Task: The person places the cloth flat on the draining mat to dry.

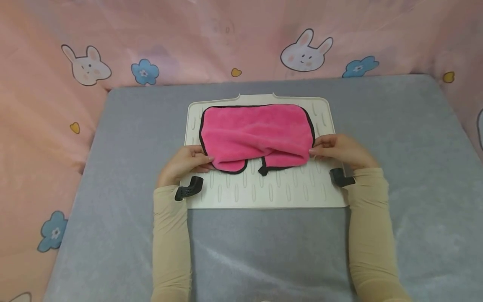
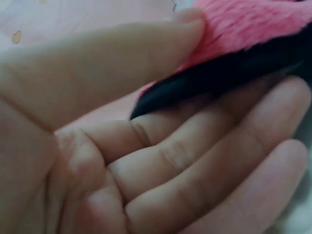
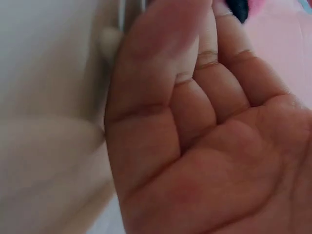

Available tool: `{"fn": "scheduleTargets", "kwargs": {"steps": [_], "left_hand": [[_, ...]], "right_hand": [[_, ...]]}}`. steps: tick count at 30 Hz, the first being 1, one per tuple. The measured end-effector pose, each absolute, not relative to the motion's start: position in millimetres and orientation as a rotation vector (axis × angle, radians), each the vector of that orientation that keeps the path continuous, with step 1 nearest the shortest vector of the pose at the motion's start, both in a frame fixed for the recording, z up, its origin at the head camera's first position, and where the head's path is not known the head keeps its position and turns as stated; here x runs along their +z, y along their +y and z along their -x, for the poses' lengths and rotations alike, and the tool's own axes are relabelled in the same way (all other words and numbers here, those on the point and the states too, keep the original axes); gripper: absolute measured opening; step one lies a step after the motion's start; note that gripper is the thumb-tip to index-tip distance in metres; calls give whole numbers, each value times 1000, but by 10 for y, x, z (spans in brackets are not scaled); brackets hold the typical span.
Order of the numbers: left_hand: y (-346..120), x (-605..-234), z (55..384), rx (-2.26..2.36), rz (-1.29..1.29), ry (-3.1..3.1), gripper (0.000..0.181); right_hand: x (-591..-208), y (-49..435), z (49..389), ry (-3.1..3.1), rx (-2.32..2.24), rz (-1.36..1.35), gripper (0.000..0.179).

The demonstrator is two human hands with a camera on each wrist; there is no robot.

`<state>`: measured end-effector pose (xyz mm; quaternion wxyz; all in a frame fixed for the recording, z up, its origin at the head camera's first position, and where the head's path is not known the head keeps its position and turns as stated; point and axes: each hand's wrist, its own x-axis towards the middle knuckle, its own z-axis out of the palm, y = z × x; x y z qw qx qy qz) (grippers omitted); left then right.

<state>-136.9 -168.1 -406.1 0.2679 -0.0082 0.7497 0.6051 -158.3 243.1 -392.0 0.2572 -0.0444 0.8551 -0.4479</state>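
Observation:
A bright pink plush towel (image 1: 256, 126) with black edging lies over a white ribbed plastic board (image 1: 234, 193). Creases run across its lower part, and its front edge parts in a gap near the middle. At the lower left corner my left hand (image 1: 188, 161) pinches the towel, thumb on top and fingers beneath. In the left wrist view the black edging (image 2: 204, 78) lies between thumb and fingers. My right hand (image 1: 339, 149) pinches the right edge near the lower corner. The right wrist view shows mostly its palm (image 3: 234, 161), with a bit of edging at the top.
The board rests on a grey cloth-covered table (image 1: 264, 251). Behind and to the left hangs a pink curtain (image 1: 188, 42) printed with rabbits and flowers. Black wrist mounts (image 1: 190, 188) sit at both cuffs, over the board's sides.

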Motion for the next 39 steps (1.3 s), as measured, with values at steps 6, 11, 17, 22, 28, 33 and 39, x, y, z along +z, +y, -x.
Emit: {"fn": "scheduleTargets", "kwargs": {"steps": [6, 11, 17, 22, 28, 33, 39], "left_hand": [[-1631, -4083, 1388, 1729, 54, 2031, 19], [-1627, -4072, 1385, 1815, 110, 2022, 12], [-1656, -4079, 1381, 1822, 121, 2037, 12], [-1704, -4086, 1382, 1821, 151, 2053, 14], [-1728, -4074, 1379, 1817, 190, 2066, 13], [-1752, -4066, 1367, 1778, 161, 2085, 14], [-1788, -4055, 1339, 1574, 9, 2103, 33]], "right_hand": [[-3930, 2380, 1576, 2263, -1294, 241, 29], [-3959, 2372, 1567, 2210, -1454, 263, 19], [-4004, 2415, 1568, 2044, -1782, 189, 4], [-4021, 2439, 1565, 2005, -1934, 113, 5], [-4024, 2431, 1564, 2029, -2063, 65, 7], [-3987, 2465, 1554, 2175, -1882, 58, 3], [-3934, 2512, 1540, 2319, -1249, 128, 37]]}}
